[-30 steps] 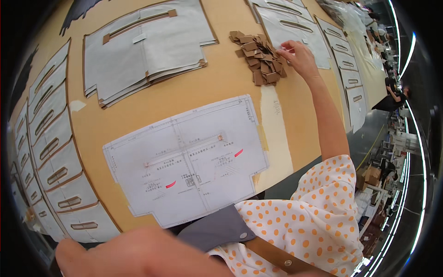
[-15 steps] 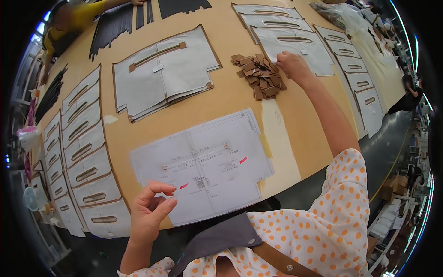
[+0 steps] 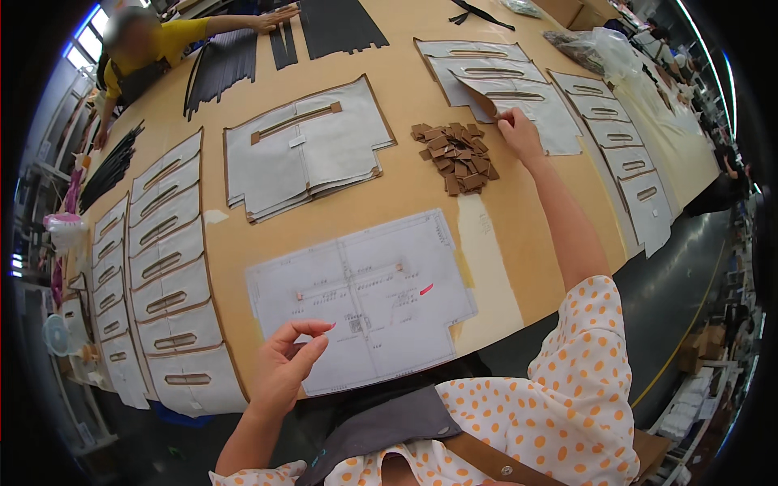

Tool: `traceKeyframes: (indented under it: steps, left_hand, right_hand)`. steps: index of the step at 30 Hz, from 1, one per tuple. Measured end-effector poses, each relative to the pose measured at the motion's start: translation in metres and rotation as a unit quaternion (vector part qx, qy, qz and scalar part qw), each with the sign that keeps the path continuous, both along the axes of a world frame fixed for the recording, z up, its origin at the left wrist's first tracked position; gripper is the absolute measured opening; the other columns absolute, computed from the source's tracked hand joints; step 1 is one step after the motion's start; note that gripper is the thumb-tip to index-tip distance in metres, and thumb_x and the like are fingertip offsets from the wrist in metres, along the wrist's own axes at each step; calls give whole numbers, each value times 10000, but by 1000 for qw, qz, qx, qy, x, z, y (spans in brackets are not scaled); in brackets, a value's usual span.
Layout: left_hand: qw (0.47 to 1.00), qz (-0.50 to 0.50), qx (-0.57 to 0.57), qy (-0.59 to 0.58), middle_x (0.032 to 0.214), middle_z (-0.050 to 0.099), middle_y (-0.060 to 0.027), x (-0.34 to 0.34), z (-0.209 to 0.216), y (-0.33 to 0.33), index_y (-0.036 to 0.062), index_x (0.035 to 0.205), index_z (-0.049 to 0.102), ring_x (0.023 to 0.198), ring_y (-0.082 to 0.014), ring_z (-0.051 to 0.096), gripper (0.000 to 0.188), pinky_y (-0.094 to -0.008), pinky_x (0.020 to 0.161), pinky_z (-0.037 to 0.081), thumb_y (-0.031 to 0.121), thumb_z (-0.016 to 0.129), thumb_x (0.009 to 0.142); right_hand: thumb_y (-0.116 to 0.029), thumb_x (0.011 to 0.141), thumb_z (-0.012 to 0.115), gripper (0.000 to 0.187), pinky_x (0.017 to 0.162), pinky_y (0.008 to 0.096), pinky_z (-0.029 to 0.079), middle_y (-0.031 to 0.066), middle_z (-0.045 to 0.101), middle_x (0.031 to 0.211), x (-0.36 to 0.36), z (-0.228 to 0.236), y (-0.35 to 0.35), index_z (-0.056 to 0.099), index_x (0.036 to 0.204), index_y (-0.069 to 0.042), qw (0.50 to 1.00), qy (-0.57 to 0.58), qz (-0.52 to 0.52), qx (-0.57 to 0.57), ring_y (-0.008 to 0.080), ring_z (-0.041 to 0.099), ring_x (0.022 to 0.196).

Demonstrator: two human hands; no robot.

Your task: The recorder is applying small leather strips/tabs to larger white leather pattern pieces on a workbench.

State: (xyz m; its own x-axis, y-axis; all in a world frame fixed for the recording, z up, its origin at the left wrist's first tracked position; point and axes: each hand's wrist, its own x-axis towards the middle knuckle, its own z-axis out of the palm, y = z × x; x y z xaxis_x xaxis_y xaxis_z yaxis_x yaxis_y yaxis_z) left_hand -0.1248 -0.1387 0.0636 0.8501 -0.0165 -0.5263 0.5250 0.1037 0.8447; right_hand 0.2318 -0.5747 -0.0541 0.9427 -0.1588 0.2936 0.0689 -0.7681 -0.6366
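Observation:
My right hand (image 3: 520,134) pinches the near corner of a light grey panel (image 3: 504,97) with brown edging, the front one of an overlapping row at the far right. That corner is lifted and bent back, showing a brown underside. Just left of this hand lies a heap of small brown rectangular pieces (image 3: 460,162). My left hand (image 3: 290,363) hovers over the left part of a white pattern sheet (image 3: 413,336) printed with line drawings and a red mark. Its thumb and forefinger are apart, with nothing visible between them.
A stack of grey panels (image 3: 340,154) with a brown strip on top lies beyond the sheet. Overlapping slotted panels (image 3: 166,283) line the left side; another row (image 3: 624,154) lies right. Across the table (image 3: 429,190), a person in yellow (image 3: 174,40) reaches toward black strips (image 3: 336,28).
My right hand has lifted the panel's corner and folded it back. My left hand has shifted slightly right over the sheet. The whole view has shifted, showing more of the person in yellow.

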Motion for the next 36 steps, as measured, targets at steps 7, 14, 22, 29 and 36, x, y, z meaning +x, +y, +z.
traceKeyframes:
  steps: [7,14,22,29,36]
  left_hand:
    - [951,-154,145,-226,1099,692,-35,202,-29,-93,26,1253,679,974,-77,572,345,-253,764,474,223,662,970]
    - [991,-13,64,-115,690,468,30,427,-70,-185,21,1040,659,511,-58,347,160,-226,434,262,146,673,940]
    - [997,51,34,-51,715,540,-13,511,-101,-235,3,898,634,480,-38,329,180,-198,385,269,111,775,869]
    - [984,-8,124,-126,963,695,-146,549,-119,-245,-51,1014,678,718,-176,638,298,-307,604,515,102,831,808]
    - [972,-110,107,-178,1050,705,-100,533,-117,-271,19,1152,632,968,-205,691,334,-348,787,584,184,773,899]
  right_hand:
    - [-202,892,596,178,805,468,516,125,702,912,-18,-10,7,589,1003,-64,995,-4,33,-96,343,667,900]
    - [-144,914,603,106,762,446,514,103,681,884,-22,-12,14,573,990,-77,993,-65,61,-76,314,654,871]
    - [-131,923,612,100,746,437,510,94,670,855,-23,-14,2,574,997,-75,992,-78,99,-24,305,646,830]
    - [-84,930,627,105,737,387,533,120,658,895,-19,-11,5,602,1022,-42,985,-113,129,-31,279,660,824]
    - [-73,901,621,107,780,423,518,110,659,886,-29,-2,-9,583,1000,-62,987,-107,117,0,299,644,888]
